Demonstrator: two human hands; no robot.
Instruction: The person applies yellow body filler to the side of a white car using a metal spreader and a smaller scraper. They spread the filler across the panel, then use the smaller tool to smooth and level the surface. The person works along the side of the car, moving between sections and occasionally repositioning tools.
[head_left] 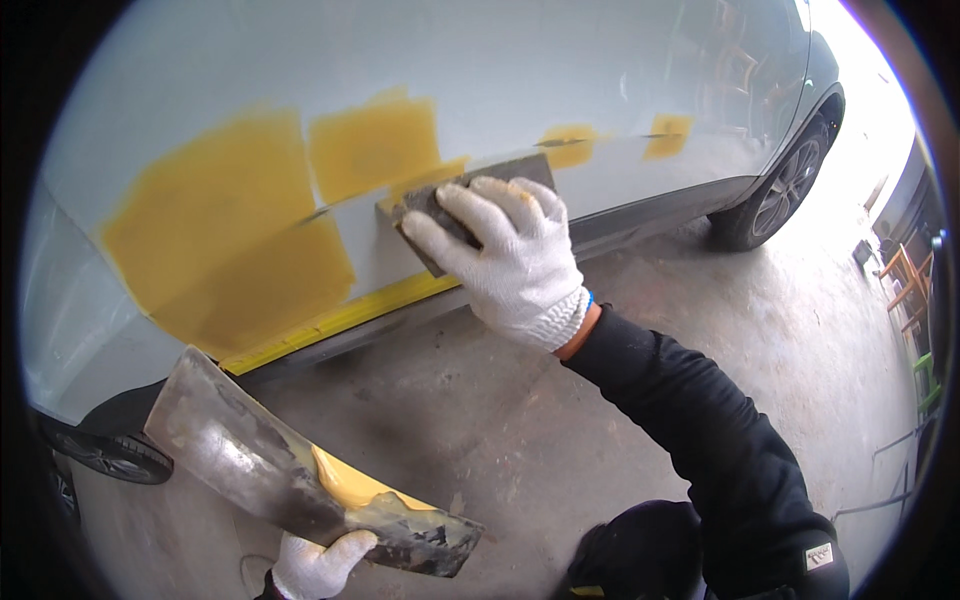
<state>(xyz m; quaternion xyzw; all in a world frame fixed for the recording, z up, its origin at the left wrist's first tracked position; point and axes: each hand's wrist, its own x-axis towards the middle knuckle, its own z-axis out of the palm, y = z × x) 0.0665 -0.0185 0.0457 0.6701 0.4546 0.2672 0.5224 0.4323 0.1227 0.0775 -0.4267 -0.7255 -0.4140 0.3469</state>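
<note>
A pale car side (480,60) carries several patches of yellow filler (200,250) and a yellow strip (350,310) along its lower edge. My right hand (505,260), in a white knit glove, grips a dark, flat spreader (530,172) against the panel, over part of a yellow patch beside the middle dent line. My left hand (320,562), also gloved and low in the view, holds a long, smeared metal board (240,440) by its lower edge, with a mound of creamy yellow paste (350,480) on its right half.
A rear or front wheel (785,195) stands at upper right, another (110,455) at lower left. The grey concrete floor (640,440) runs beneath. Wooden chairs (905,280), a green object (925,375) and metal bars line the far right. My dark-clothed leg (630,550) shows below.
</note>
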